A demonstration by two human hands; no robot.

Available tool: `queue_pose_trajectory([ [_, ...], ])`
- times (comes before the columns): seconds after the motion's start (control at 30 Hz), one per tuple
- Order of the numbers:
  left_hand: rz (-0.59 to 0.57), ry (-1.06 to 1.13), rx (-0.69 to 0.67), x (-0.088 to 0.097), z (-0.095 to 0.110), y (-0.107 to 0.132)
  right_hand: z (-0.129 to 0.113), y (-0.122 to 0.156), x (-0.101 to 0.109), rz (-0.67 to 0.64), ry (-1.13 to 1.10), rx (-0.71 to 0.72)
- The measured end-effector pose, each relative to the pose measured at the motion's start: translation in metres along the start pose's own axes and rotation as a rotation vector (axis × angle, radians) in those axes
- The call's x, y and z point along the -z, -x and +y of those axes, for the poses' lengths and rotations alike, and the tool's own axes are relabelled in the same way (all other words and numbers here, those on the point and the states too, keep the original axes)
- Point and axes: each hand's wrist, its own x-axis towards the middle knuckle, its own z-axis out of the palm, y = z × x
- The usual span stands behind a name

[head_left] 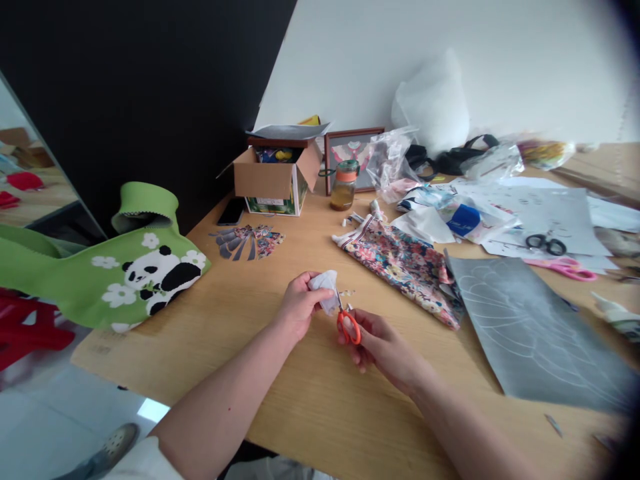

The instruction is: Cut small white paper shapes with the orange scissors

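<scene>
Inward from the near edge of the wooden desk (315, 393), the left hand (299, 305) pinches pale fabric (326, 283) and the right hand (377, 340) holds orange-handled scissors (341, 312) against it. A cardboard box (267, 180) stands near the far left corner, before the white wall (350, 67); a green panda bag (160, 267) sits at the left edge.

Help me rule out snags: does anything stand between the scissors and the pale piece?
Nothing visible does: the orange-handled scissors in the right hand sit beside the pale piece pinched in the left hand.
</scene>
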Motion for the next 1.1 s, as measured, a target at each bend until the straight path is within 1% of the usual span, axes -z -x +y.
queue_pose_trajectory([
  [0.2,-0.015,0.002,0.0,0.0006,0.0001,-0.0008,-0.0028,0.0007,-0.0002,0.014,0.018,-0.008],
  [0.63,-0.022,0.0,0.006,0.0,0.0012,0.0002,-0.0043,0.0009,0.0,0.025,0.082,0.023],
  [0.87,-0.018,0.0,0.001,0.0005,0.0016,0.0001,-0.005,0.0003,0.0006,0.055,0.135,0.038],
  [1.1,-0.021,0.016,0.002,0.0003,0.0013,-0.0006,-0.005,0.0006,0.0011,0.058,0.127,0.043],
])
